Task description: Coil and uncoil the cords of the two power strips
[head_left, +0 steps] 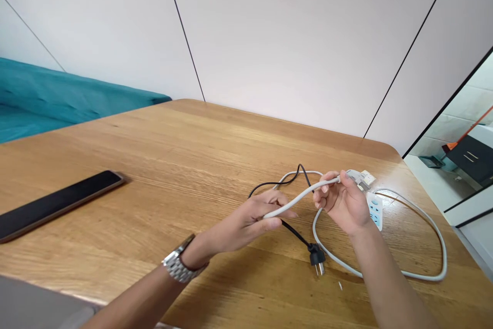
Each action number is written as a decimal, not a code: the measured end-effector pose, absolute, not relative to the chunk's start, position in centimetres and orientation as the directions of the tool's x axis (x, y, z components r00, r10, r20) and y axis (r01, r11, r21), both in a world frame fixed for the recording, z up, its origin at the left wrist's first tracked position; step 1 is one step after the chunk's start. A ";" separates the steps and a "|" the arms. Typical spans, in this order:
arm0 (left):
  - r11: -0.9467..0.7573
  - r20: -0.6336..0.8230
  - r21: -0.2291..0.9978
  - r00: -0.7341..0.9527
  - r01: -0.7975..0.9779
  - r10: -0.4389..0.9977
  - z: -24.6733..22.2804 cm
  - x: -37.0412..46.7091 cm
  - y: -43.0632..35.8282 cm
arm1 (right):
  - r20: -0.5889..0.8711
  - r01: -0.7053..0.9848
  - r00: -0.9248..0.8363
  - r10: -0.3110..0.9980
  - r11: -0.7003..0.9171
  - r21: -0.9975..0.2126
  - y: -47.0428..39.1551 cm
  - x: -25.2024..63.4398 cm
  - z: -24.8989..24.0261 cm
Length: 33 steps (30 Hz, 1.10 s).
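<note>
A thick white power cord [298, 199] runs between my two hands above the table. My left hand [256, 216], with a metal watch on the wrist, pinches the cord between thumb and fingers. My right hand [346, 207] is closed on the same cord close to its white plug [359, 179], whose prongs point to the right. Partly hidden behind my right wrist lies a white power strip [375, 211] with blue sockets. A black cord passes behind my left hand; its black three-prong plug [316, 256] rests on the table between my forearms.
More white cord [442, 252] loops over the right side of the wooden table [154, 149]. A long dark flat object [57, 206] lies at left. Beyond the table are a teal sofa [77, 93] and a pale wall. A tiny white scrap [340, 286] sits near the front.
</note>
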<state>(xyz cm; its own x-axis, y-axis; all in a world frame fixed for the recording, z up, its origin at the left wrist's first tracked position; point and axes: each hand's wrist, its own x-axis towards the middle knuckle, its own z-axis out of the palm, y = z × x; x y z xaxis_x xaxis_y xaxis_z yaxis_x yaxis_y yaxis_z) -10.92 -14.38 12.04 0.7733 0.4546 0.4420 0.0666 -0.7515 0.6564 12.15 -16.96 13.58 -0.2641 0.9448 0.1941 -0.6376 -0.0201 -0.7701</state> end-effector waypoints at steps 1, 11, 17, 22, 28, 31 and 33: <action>-0.757 0.437 0.646 0.764 0.102 0.475 12.4 -11.4 -14.3 | 0.191 -0.629 -0.276 0.942 -0.027 -0.777 -16.9 12.2 13.5; -0.650 0.433 0.714 0.565 0.261 0.703 13.6 -14.2 -11.2 | 0.117 -0.370 -0.155 0.981 0.052 -0.928 -16.0 13.7 12.7; -0.596 0.432 0.748 0.466 0.293 0.772 12.0 -14.4 -8.3 | -0.022 -0.220 -0.121 0.992 -0.048 -0.974 -14.8 15.2 11.6; -0.524 0.491 0.844 0.223 0.119 0.842 11.2 -14.4 -5.8 | -0.062 -0.263 -0.002 0.998 -0.060 -0.963 -14.1 15.4 10.9; -0.487 0.484 0.872 0.218 -0.042 0.847 10.1 -14.5 -5.1 | -0.075 0.048 -0.004 0.997 -0.075 -0.996 -13.6 14.1 9.4; -0.511 0.474 0.859 0.335 0.026 0.814 8.8 -14.7 -5.9 | -0.122 0.179 -0.067 0.990 -0.108 -0.978 -13.4 13.4 8.4; -0.525 0.437 0.845 0.434 0.102 0.788 8.0 -14.8 -6.6 | -0.139 0.237 -0.100 0.985 -0.112 -0.965 -13.3 13.1 7.8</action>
